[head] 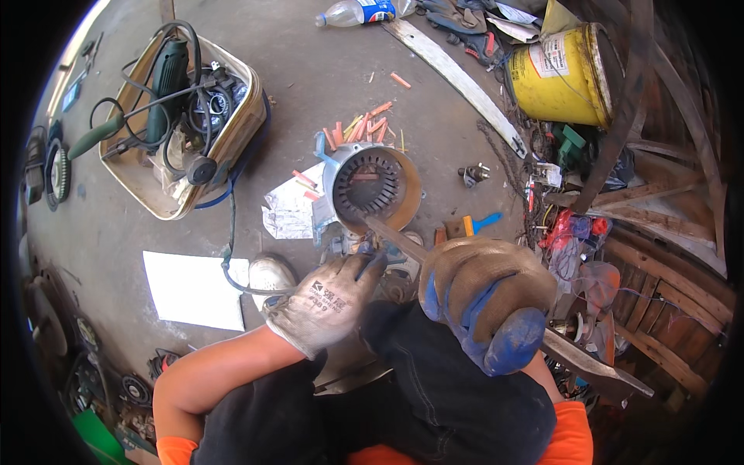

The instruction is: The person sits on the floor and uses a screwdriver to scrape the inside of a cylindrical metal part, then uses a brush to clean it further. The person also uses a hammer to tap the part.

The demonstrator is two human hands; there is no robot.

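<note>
My right hand [488, 302], in a worn tan and blue work glove, is closed around a long flat bar [401, 241]. The bar runs from the near rim of a metal motor housing [414, 189] past my fist to the lower right. Inside the housing sits a slotted stator core [344, 195], open side up. My left hand [325, 302], gloved with printing on its back, rests just below the housing, fingertips near the bar. Whatever lies under those fingers is hidden. Orange slot-wedge-like strips [372, 125] lie scattered beyond the housing, and one shows inside it.
A cut-open plastic container [250, 133] at left holds a green power tool [168, 84] and cables. White sheets [192, 290] lie on the floor. Rightward are a brush [485, 223], a white board [459, 81], a yellow bucket [552, 81] and wooden framing [657, 325]. A plastic bottle [349, 13] lies beyond.
</note>
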